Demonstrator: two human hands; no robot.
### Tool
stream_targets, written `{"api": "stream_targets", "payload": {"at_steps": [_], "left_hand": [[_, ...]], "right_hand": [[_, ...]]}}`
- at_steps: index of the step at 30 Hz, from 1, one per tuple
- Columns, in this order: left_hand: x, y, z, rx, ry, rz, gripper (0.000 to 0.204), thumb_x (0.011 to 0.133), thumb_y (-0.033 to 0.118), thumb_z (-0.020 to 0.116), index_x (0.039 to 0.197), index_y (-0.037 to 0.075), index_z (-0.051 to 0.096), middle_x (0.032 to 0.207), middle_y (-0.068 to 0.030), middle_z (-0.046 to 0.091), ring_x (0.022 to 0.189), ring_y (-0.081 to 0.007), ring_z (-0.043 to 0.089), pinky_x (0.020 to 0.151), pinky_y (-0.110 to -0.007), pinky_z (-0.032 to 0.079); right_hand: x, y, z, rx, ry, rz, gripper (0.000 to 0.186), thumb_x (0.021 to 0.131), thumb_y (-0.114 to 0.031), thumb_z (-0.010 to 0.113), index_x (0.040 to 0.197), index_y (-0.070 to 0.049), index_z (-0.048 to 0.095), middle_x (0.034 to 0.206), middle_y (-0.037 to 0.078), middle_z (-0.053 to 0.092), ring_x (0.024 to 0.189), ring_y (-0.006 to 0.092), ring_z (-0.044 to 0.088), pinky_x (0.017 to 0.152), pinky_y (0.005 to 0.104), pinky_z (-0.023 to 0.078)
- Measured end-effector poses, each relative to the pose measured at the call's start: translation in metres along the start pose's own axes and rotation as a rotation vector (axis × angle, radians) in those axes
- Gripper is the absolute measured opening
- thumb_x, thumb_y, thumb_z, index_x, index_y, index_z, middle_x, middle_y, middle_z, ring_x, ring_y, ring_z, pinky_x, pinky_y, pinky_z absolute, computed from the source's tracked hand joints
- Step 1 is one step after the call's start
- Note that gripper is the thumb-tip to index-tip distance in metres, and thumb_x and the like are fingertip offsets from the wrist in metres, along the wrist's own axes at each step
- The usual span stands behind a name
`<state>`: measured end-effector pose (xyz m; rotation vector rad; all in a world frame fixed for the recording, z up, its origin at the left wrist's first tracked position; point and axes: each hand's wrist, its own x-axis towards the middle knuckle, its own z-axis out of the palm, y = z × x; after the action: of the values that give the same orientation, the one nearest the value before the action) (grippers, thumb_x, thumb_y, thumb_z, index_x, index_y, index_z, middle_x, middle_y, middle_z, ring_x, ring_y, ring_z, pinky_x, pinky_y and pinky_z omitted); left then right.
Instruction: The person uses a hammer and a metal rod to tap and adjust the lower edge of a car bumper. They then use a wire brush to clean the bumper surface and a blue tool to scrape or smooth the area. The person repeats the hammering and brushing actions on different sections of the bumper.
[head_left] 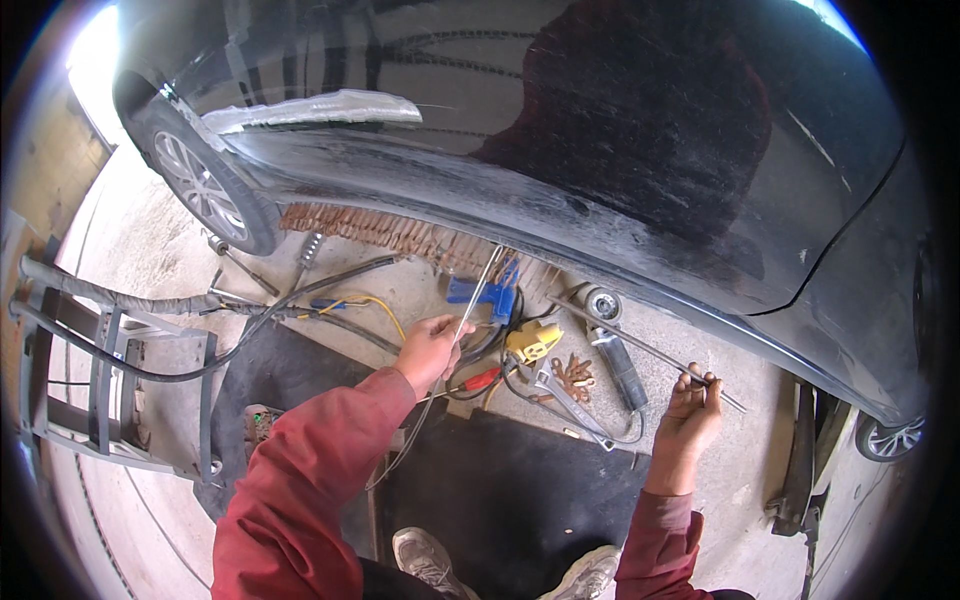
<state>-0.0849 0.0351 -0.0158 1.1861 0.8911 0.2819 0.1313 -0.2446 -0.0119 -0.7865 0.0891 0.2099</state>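
Observation:
My left hand (432, 352) is closed around a thin, pale metal rod (484, 278), whose upper end reaches the car's sill. Loose pale strands (408, 452) hang below that hand. In the fingers of my right hand (686, 425) is a long, darker metal rod (640, 346); it slants up and left toward the sill, and its tail sticks out past my hand. Along the lower edge of the dark car (640, 215) runs a tight row of rusty-brown metal tabs (385, 231). The pale rod's tip is close to the right end of this row; whether it touches is unclear.
Below the sill lie a blue gun-shaped tool (487, 294), a yellow socket block (533, 341), an angle grinder (620, 370), loose rusty tabs (573, 378) and a red-handled connector (478, 379). A metal frame (105, 385) with thick cables stands left. Black mats (500, 490) lie underfoot.

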Motion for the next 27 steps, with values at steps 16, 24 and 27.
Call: {"api": "stream_targets", "payload": {"at_steps": [16, 24, 27], "left_hand": [[0.012, -0.007, 0.003, -0.015, 0.003, -0.02, 0.02, 0.1, 0.025, 0.055, 0.101, 0.006, 0.061, 0.056, 0.0053, 0.04, 0.046, -0.0059, 0.036, 0.042, -0.025, 0.031], [0.012, -0.006, 0.006, -0.054, 0.039, 0.014, 0.021, 0.099, 0.018, 0.051, 0.094, 0.001, 0.062, 0.056, 0.0031, 0.043, 0.043, -0.0054, 0.037, 0.038, -0.024, 0.031], [0.012, -0.006, 0.003, -0.051, 0.04, 0.01, 0.02, 0.099, 0.018, 0.052, 0.094, 0.002, 0.062, 0.056, 0.0033, 0.043, 0.044, -0.0054, 0.037, 0.038, -0.024, 0.031]], "right_hand": [[-0.01, 0.02, 0.003, -0.016, -0.048, 0.068, 0.019, 0.103, -0.022, 0.043, 0.1, -0.006, 0.053, 0.105, 0.018, 0.066, 0.087, 0.0225, 0.067, 0.079, 0.0295, 0.057], [-0.033, 0.038, 0.028, 0.02, -0.157, 0.175, 0.021, 0.103, -0.023, 0.044, 0.106, -0.004, 0.053, 0.117, 0.019, 0.062, 0.101, 0.0235, 0.064, 0.088, 0.0315, 0.053], [-0.033, 0.041, 0.034, 0.01, -0.171, 0.167, 0.022, 0.103, -0.024, 0.044, 0.107, -0.004, 0.053, 0.118, 0.019, 0.062, 0.1, 0.0236, 0.064, 0.088, 0.0316, 0.052]]}}
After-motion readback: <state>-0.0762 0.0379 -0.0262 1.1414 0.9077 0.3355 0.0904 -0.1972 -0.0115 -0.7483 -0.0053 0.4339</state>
